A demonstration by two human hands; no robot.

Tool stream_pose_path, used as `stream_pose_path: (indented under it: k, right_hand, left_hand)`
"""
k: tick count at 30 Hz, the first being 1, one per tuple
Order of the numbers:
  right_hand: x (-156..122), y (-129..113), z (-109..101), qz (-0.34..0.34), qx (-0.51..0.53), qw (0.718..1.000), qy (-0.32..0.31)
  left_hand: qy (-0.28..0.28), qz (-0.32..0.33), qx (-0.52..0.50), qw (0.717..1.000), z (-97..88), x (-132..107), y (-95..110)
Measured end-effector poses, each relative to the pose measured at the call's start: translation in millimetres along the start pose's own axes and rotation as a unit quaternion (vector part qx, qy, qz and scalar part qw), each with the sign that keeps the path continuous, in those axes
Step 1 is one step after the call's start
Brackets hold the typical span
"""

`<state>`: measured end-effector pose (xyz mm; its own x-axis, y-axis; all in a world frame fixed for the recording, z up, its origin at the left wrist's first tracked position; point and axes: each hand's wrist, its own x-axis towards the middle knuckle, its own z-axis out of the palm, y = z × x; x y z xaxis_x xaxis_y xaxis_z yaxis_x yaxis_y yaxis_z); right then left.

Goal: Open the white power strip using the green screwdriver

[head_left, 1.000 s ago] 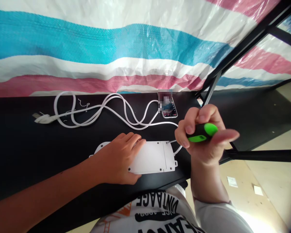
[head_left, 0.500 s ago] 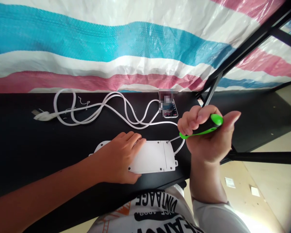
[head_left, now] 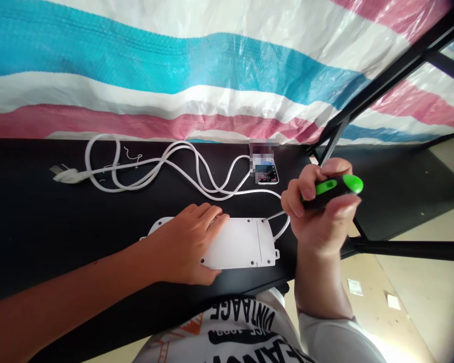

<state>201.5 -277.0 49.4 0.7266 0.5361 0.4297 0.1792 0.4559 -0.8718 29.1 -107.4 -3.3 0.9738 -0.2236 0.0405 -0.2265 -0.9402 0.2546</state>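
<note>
A white power strip (head_left: 236, 245) lies underside up on the black table, with screw holes along its edges. My left hand (head_left: 191, 243) is wrapped across its middle, thumb at the near edge and fingers over the far edge. In my right hand (head_left: 320, 222) is a black and green screwdriver (head_left: 333, 190), gripped by the handle. The shaft slants down to the left, and its tip sits at the screw hole in the strip's far right corner. From the strip's right end runs a white cord (head_left: 236, 192), partly hidden behind my right hand.
The cord loops across the back of the table (head_left: 34, 217) to a plug (head_left: 70, 175) at the left. A phone (head_left: 268, 174), partly blurred, lies behind the strip. Thin white scraps (head_left: 132, 156) lie near the loops. Black metal bars (head_left: 412, 248) stand at the right.
The screwdriver handle has turned in my right hand, and the thumb has folded down onto it. The tip stays at the same corner hole. My left hand keeps its hold on the strip.
</note>
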Motion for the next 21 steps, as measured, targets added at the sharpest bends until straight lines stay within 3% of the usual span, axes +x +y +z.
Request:
stream_pose_path:
  k: [12, 21]
  right_hand:
    - [1.9, 4.1, 1.4, 0.007, 0.003, 1.000, 0.010]
    - [0.3, 4.3, 2.5, 0.018, 0.022, 0.999, 0.015]
  left_hand:
    - [-0.006, -0.004, 0.029, 1.000, 1.9, -4.0, 4.6]
    - [0.000, -0.003, 0.113, 0.994, 9.1, -9.6, 24.7]
